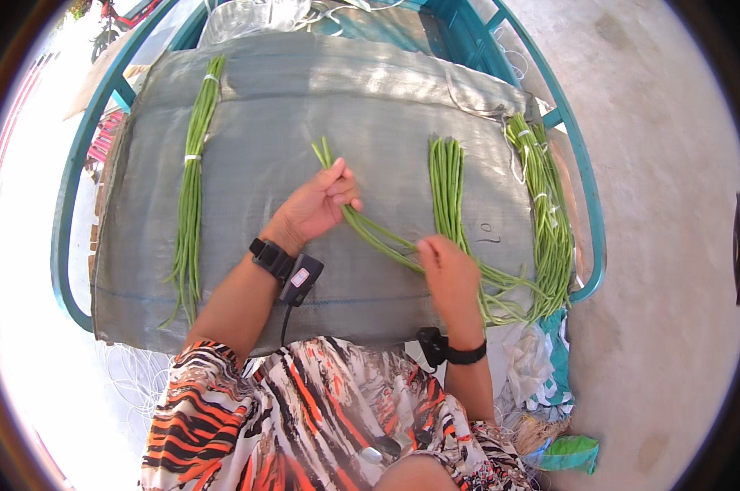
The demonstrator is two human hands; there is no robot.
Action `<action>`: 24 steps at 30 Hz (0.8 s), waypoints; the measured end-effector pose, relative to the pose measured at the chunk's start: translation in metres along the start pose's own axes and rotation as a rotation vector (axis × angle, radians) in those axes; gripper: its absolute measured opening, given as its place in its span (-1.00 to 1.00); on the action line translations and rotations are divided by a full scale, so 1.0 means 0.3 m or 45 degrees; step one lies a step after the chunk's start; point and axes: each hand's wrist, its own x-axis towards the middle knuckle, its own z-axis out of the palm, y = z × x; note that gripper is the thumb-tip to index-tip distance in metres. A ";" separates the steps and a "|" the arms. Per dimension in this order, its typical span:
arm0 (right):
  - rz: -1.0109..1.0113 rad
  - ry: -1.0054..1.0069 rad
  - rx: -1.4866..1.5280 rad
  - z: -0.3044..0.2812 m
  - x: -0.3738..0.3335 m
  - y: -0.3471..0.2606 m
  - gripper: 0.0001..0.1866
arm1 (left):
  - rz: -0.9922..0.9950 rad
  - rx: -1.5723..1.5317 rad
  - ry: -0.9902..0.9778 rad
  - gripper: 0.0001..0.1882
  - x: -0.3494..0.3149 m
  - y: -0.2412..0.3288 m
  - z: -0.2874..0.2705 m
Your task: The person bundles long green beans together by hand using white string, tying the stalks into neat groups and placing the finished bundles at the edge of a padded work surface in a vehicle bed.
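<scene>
My left hand (325,199) is closed round a few green long beans (375,233), whose tips stick up past the fingers. The beans slant down to the right toward my right hand (453,278), which is closed on them with the thumb up; its fingers are partly hidden. Just beyond the right hand lies a loose bundle of long beans (447,184), its upper ends evenly lined up and its lower ends spreading out. A narrow bundle (189,196), tied with white bands, lies at the left. Thicker tied bundles (551,221) lie along the right edge.
A grey woven sheet (304,114) covers the surface under the beans. Teal metal rails (587,188) curve round both sides. At the far end are a teal cart bed (386,37) and clear plastic (239,20). Bags (542,368) lie below at the right, beside concrete floor (656,245).
</scene>
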 end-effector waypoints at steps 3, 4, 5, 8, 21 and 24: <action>0.382 0.085 -0.309 -0.081 -0.039 0.112 -0.82 | 0.043 -0.043 0.054 -0.72 -0.007 0.008 -0.011; 0.381 0.085 -0.314 -0.117 -0.048 0.147 -0.82 | 0.051 -0.086 0.036 -0.71 -0.007 0.012 -0.013; 0.437 0.079 -0.361 -0.154 -0.060 0.183 -0.81 | 0.050 -0.128 0.015 -0.71 -0.001 0.010 -0.015; 0.431 0.173 -0.355 -0.171 -0.040 0.222 -0.79 | 0.011 -0.082 -0.033 -0.70 0.004 0.017 -0.019; 0.478 0.128 0.005 0.007 0.194 0.278 -0.73 | -0.086 -0.105 0.130 -0.70 0.019 0.006 -0.031; 0.450 0.369 0.100 0.041 0.208 0.334 -0.76 | -0.122 0.008 0.318 -0.71 0.027 0.008 -0.019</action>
